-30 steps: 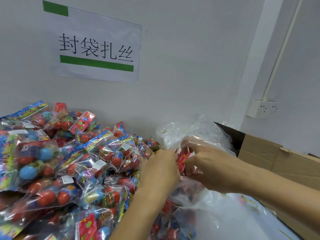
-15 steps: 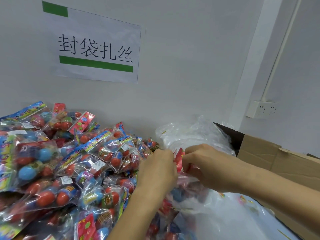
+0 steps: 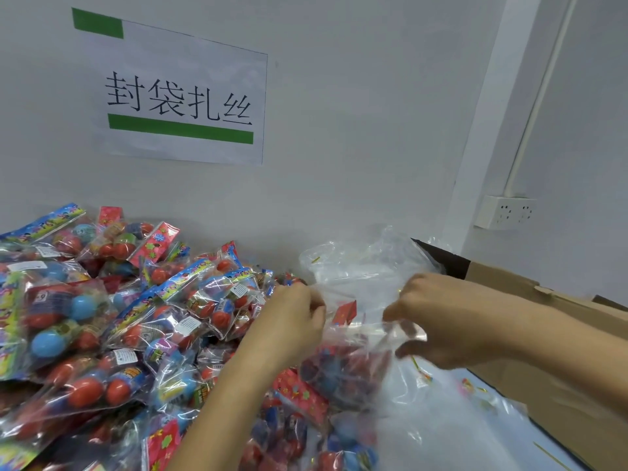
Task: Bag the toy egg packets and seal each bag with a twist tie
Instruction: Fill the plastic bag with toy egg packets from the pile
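- Near the middle of the view, low down: both hands meet at the mouth of a clear plastic bag (image 3: 350, 365) holding toy egg packets, red and blue showing through the film.
- Left hand (image 3: 292, 321): fingers curled, pinching the left edge of the bag mouth.
- Right hand (image 3: 438, 321): fingers curled round the right edge of the same mouth, film bunched against the palm. The two hands are apart, with the mouth stretched between them.
- Red card header (image 3: 345, 312) of one packet pokes up in the gap between the hands.
- Left half of the scene: heap of loose toy egg packets (image 3: 102, 328) on the surface, piled from the near edge back to the wall, each with red and blue eggs under clear wrap and a printed header strip.
- Far side, just behind the hands: crumpled stack of clear empty bags (image 3: 367, 263), lying against the wall.
- Right: open cardboard box (image 3: 530, 385), its flap raised behind the right wrist.
- Near right, on the pale surface (image 3: 475, 433): thin yellow-green strips (image 3: 416, 363), possibly twist ties; too small to be sure.
- Wall: paper sign (image 3: 176, 96) with black characters and green bars, upper left; white power socket (image 3: 506, 212) at far right.
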The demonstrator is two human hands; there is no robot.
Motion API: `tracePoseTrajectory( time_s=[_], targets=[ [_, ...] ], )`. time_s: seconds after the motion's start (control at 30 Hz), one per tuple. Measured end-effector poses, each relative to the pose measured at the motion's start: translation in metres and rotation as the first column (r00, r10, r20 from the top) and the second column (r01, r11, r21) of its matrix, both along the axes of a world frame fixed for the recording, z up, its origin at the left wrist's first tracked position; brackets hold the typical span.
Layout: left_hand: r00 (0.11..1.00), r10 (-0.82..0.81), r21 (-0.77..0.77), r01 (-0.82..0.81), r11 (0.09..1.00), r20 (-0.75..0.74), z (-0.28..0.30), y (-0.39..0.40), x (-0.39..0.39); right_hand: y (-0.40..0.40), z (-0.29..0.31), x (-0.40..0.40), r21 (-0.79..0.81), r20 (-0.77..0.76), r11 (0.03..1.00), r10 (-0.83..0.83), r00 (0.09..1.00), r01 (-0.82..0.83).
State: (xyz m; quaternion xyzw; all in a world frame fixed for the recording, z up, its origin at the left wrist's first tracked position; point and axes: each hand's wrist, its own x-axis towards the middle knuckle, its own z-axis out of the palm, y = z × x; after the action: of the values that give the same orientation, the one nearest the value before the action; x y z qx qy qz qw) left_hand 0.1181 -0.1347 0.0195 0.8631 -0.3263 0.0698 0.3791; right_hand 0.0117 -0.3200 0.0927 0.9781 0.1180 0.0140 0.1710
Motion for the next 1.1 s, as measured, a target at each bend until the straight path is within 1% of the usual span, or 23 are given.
tracePoseTrajectory(
  time_s=[0.07, 0.1, 0.13, 0.17, 0.23, 0.27, 0.33, 0.37, 0.43, 0.47, 0.53, 0.57, 0.63, 0.67, 0.7, 0.77, 0.8, 0.87, 0.9, 0.93, 1.0, 1.03, 1.1],
  targets=[
    [0.996, 0.05, -0.127, -0.041, 0.991, 0.069, 0.009, 0.001, 0.002, -0.007, 0.007, 0.007, -0.015, 0.123, 0.998, 0.063, 0.99, -0.061],
    [0.986, 0.115, -0.223, -0.085, 0.971, 0.124, 0.014, 0.0, 0.007, -0.011, 0.01, 0.013, 0.028, 0.223, 0.993, 0.106, 0.969, -0.115],
    [0.976, 0.158, -0.272, -0.112, 0.956, 0.153, 0.021, -0.002, 0.012, -0.013, 0.013, 0.017, 0.084, 0.288, 0.986, 0.112, 0.951, -0.142],
    [0.981, 0.138, -0.231, -0.104, 0.967, 0.133, 0.029, -0.004, 0.014, -0.013, 0.016, 0.021, 0.122, 0.303, 0.981, 0.107, 0.947, -0.15],
    [0.997, 0.043, -0.035, -0.041, 0.999, 0.062, 0.041, -0.008, 0.016, -0.011, 0.019, 0.028, 0.152, 0.232, 0.984, 0.051, 0.971, -0.088],
    [0.997, 0.057, -0.024, -0.056, 0.998, 0.06, 0.045, -0.01, 0.018, -0.011, 0.019, 0.032, 0.195, 0.241, 0.978, 0.031, 0.97, -0.08],
    [0.979, 0.171, -0.122, -0.157, 0.98, 0.112, 0.054, -0.01, 0.025, -0.015, 0.018, 0.039, 0.284, 0.321, 0.95, 0.036, 0.946, -0.133],
    [0.981, 0.161, -0.093, -0.151, 0.984, 0.11, 0.056, -0.011, 0.027, -0.016, 0.017, 0.042, 0.279, 0.3, 0.953, 0.028, 0.954, -0.116],
    [0.995, 0.082, 0.036, -0.084, 0.996, 0.052, 0.06, -0.013, 0.027, -0.019, 0.015, 0.044, 0.211, 0.182, 0.977, -0.01, 0.983, -0.029],
    [0.994, 0.095, 0.028, -0.097, 0.995, 0.059, 0.062, -0.013, 0.026, -0.02, 0.015, 0.045, 0.23, 0.193, 0.973, -0.018, 0.981, -0.027],
    [0.977, 0.178, -0.095, -0.167, 0.981, 0.12, 0.064, -0.014, 0.029, -0.026, 0.015, 0.049, 0.312, 0.333, 0.945, -0.011, 0.943, -0.099],
    [0.98, 0.155, -0.08, -0.146, 0.986, 0.125, 0.063, -0.014, 0.03, -0.029, 0.014, 0.05, 0.33, 0.359, 0.938, -0.016, 0.933, -0.111],
    [1.0, 0.012, 0.136, -0.015, 0.991, 0.02, 0.058, -0.018, 0.025, -0.032, 0.011, 0.051, 0.295, 0.252, 0.954, -0.032, 0.967, -0.045],
    [1.0, -0.007, 0.197, 0.005, 0.98, 0.013, 0.056, -0.019, 0.023, -0.033, 0.01, 0.051, 0.296, 0.212, 0.955, -0.047, 0.976, -0.019],
    [0.999, 0.021, 0.182, -0.026, 0.983, 0.033, 0.058, -0.02, 0.023, -0.035, 0.008, 0.053, 0.327, 0.228, 0.945, -0.057, 0.972, -0.021],
    [0.983, 0.141, -0.004, -0.141, 0.99, 0.115, 0.061, -0.019, 0.029, -0.04, 0.008, 0.054, 0.399, 0.325, 0.913, -0.059, 0.944, -0.08],
    [0.982, 0.14, -0.007, -0.14, 0.99, 0.13, 0.062, -0.02, 0.03, -0.042, 0.008, 0.054, 0.397, 0.328, 0.913, -0.046, 0.944, -0.093],
    [0.996, 0.042, 0.168, -0.054, 0.984, 0.078, 0.059, -0.021, 0.027, -0.042, 0.007, 0.052, 0.332, 0.234, 0.942, -0.034, 0.972, -0.047],
    [0.996, 0.032, 0.193, -0.047, 0.98, 0.08, 0.057, -0.021, 0.025, -0.042, 0.006, 0.052, 0.315, 0.225, 0.949, -0.043, 0.973, -0.031],
    [0.993, 0.066, 0.146, -0.079, 0.986, 0.096, 0.057, -0.022, 0.026, -0.044, 0.006, 0.053, 0.328, 0.26, 0.944, -0.058, 0.964, -0.031],
    [0.975, 0.156, -0.019, -0.155, 0.988, 0.161, 0.058, -0.023, 0.03, -0.049, 0.007, 0.054, 0.356, 0.353, 0.932, -0.073, 0.933, -0.061],
    [0.975, 0.147, -0.011, -0.147, 0.989, 0.166, 0.058, -0.025, 0.03, -0.049, 0.008, 0.054, 0.351, 0.35, 0.934, -0.073, 0.934, -0.058],
    [0.991, 0.072, 0.12, -0.086, 0.989, 0.116, 0.053, -0.028, 0.027, -0.048, 0.006, 0.053, 0.345, 0.273, 0.938, -0.074, 0.959, -0.026]
  ],
)
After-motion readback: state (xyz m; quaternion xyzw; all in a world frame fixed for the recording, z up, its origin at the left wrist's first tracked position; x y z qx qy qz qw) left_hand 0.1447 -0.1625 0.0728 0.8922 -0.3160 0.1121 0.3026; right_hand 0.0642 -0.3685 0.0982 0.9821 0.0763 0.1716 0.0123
